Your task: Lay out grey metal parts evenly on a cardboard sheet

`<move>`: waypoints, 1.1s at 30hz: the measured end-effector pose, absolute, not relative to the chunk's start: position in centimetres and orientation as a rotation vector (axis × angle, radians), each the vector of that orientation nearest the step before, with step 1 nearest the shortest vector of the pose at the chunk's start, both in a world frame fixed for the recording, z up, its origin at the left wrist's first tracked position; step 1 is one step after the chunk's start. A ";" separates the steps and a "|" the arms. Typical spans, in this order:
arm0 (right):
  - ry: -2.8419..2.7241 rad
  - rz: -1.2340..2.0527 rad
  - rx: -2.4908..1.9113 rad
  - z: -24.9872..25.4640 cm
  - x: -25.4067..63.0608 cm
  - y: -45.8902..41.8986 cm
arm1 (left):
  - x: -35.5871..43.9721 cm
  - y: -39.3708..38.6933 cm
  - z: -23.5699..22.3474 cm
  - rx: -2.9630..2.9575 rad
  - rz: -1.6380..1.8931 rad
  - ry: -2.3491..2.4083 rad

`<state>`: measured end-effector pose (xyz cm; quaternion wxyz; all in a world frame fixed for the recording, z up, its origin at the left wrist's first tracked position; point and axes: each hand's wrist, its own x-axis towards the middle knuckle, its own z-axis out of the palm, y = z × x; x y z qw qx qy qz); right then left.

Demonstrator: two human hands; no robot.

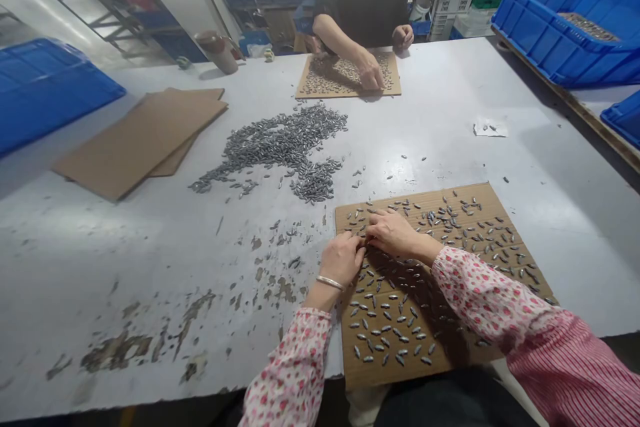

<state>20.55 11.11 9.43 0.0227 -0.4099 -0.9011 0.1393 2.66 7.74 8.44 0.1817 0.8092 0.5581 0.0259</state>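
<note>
A sheet of brown cardboard (415,373) lies before me, with many small dark-grey metal pieces (400,360), pointed at both ends, spread over it. At its left edge, my left hand (343,259) has its fingers curled together, a bangle on the wrist. Just to the right, my right hand (393,233) reaches down onto the cardboard with bent fingers close to the left thumb. Both sets of fingertips are bunched, and whatever they pinch is hidden. Beyond the hands, a large loose pile of the same metal pieces (280,140) rests on the white table (150,240).
Across the table a co-worker's hand (370,72) works over another piece-covered cardboard sheet (350,95). Bare cardboard sheets (140,140) are stacked at left near a blue bin (50,90). Another blue bin (545,33) stands at right. A brown cup (217,52) sits at the back.
</note>
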 end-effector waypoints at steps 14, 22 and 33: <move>-2.574 0.519 -1.529 10.8 21.1 11.3 | -1.1 8.1 8.7 2.014 0.503 1.624; -2.664 0.518 -1.352 9.7 22.8 11.5 | -0.5 8.4 9.2 2.153 0.390 1.579; -2.739 0.476 -1.460 10.0 21.2 11.1 | -0.3 8.4 9.6 2.510 0.149 1.335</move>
